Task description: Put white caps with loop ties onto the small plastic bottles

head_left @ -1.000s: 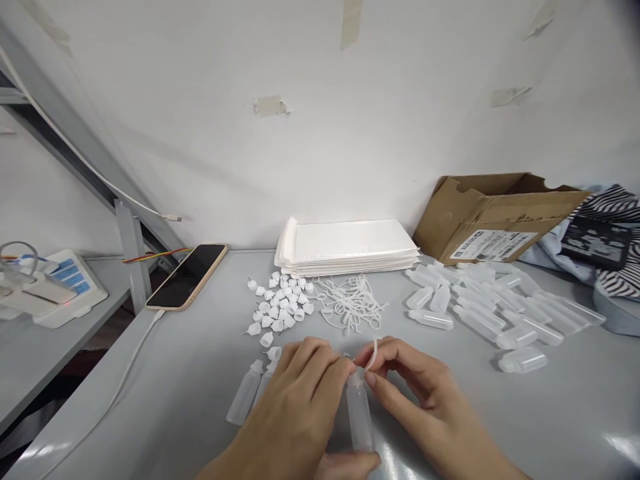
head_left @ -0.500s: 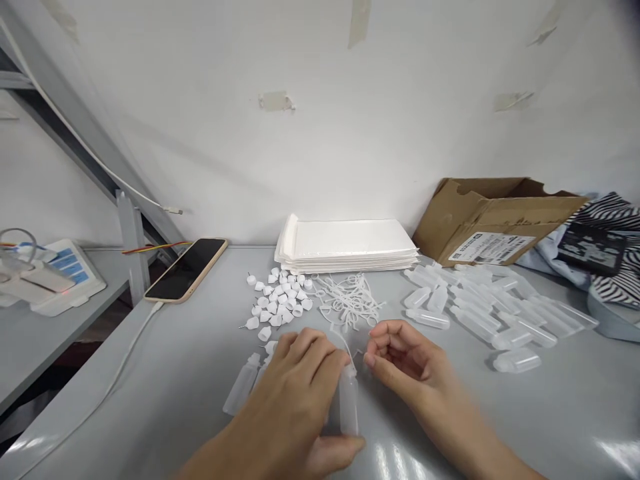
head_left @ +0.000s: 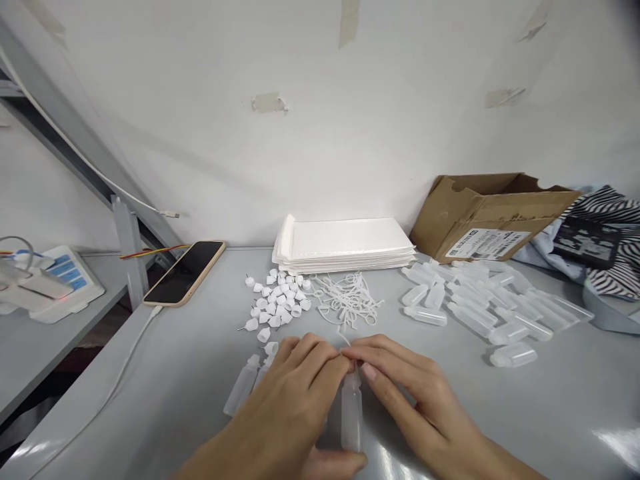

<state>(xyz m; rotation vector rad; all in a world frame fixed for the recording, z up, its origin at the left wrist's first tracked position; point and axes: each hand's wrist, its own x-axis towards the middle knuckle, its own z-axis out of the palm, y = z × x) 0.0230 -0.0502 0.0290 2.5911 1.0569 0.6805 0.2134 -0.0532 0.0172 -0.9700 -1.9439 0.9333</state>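
A small translucent plastic squeeze bottle [head_left: 352, 417] stands up between my hands. My left hand [head_left: 295, 393] is closed on it, thumb under its base and fingers by its neck. My right hand [head_left: 415, 387] pinches at the bottle's neck, where a thin white plastic strap [head_left: 345, 339] sticks up between the fingertips. The fingers hide most of the neck. Left of my left hand lie more bottles [head_left: 243, 387], partly covered by it. Beyond are a pile of white caps with thin needle tips [head_left: 280, 300] and a tangle of white straps [head_left: 350, 300].
Many loose bottles [head_left: 473, 320] lie to the right. White padded envelopes [head_left: 345, 240] are stacked against the wall. An open cardboard box [head_left: 485, 220] leans at the back right, beside folded cloth [head_left: 620, 267]. At the left a phone [head_left: 185, 273] lies with a cable [head_left: 130, 363] plugged in.
My right hand has moved left and its fingers have closed at the bottle's neck, beside my left fingertips. My left hand keeps its hold on the bottle. The view has shifted slightly.
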